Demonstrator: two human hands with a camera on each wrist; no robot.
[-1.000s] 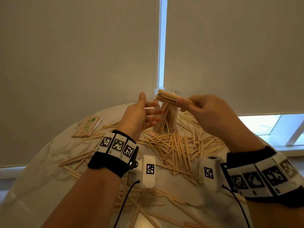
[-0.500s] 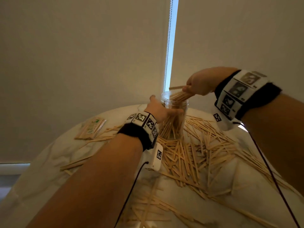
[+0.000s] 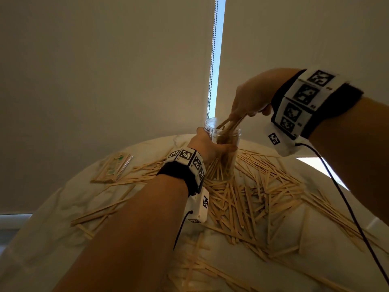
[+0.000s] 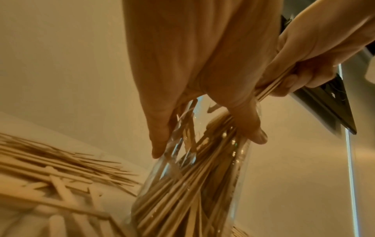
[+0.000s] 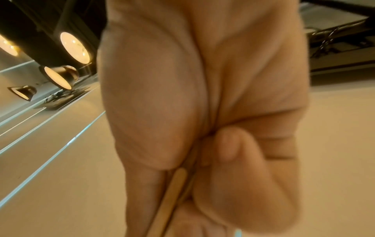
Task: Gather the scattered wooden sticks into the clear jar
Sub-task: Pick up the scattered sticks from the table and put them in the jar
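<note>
Since the earlier frames, the right hand [image 3: 251, 98] has risen from jar-mouth level to above the clear jar [image 3: 224, 144], and the left hand [image 3: 207, 147] has gone from open beside the jar to wrapped around it.

Left hand: fingers and thumb curl around the upper wall of the jar, just below the rim, as the left wrist view confirms. The jar stands upright near the far edge of the table [image 3: 63, 207], already partly filled with sticks standing on end.

Right hand: fingers and thumb clamp together on a bundle of sticks [image 3: 231, 124]. The bundle slants down to the left, its lower ends inside the jar mouth and its upper ends in the grip. The step in hand appears to be feeding this bundle into the jar.

Scattered wooden sticks [image 3: 252, 197] cover the middle and right of the table in a dense heap, with thinner trails toward the left and near edges. A wrapped packet of sticks [image 3: 114, 167] lies apart near the far left edge. Most of the task remains.

Risks from here:
- The bundle enters at a slant; released early, its upper ends may tip over the rim onto the table.
- Sticks already standing in the jar may block the incoming ends.
- Downward force on a jammed bundle may tilt the jar if the left hand slackens.
</note>
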